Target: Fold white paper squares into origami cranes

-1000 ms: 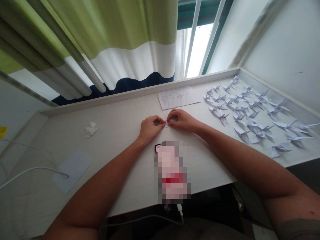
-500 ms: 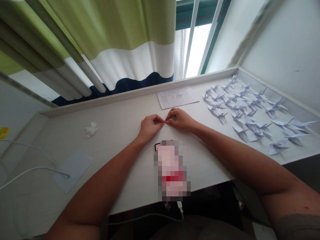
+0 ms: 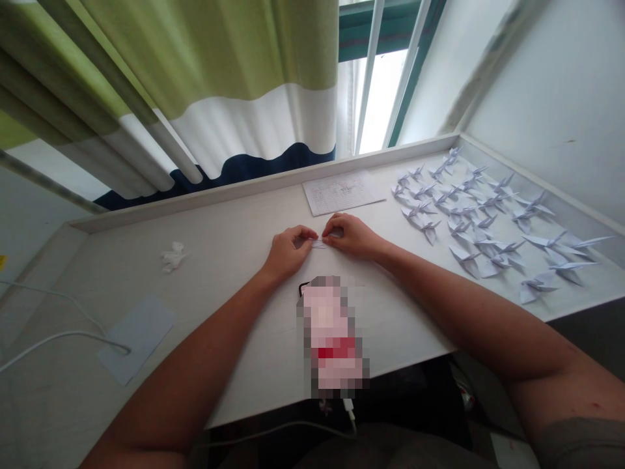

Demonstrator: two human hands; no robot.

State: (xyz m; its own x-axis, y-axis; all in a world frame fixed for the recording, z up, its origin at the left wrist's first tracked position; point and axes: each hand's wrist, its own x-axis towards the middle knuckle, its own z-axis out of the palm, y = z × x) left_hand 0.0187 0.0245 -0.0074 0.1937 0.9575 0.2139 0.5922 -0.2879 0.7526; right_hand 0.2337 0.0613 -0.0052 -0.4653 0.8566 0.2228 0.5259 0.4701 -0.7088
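Left hand [image 3: 291, 251] and right hand [image 3: 352, 236] have parted slightly since the previous frame, each pinching one small white paper [image 3: 319, 244] between thumb and fingers over the bench [image 3: 234, 225], largely hidden. One printed sheet [image 3: 344, 192] is unreadable; one phone [image 3: 332, 332] is pixelated; twenty or so folded cranes [image 3: 500, 261] overlap, blurring the count.

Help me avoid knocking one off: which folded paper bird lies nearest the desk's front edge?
The paper bird at the group's near end, by the front edge of the desk; the other birds stand farther back.
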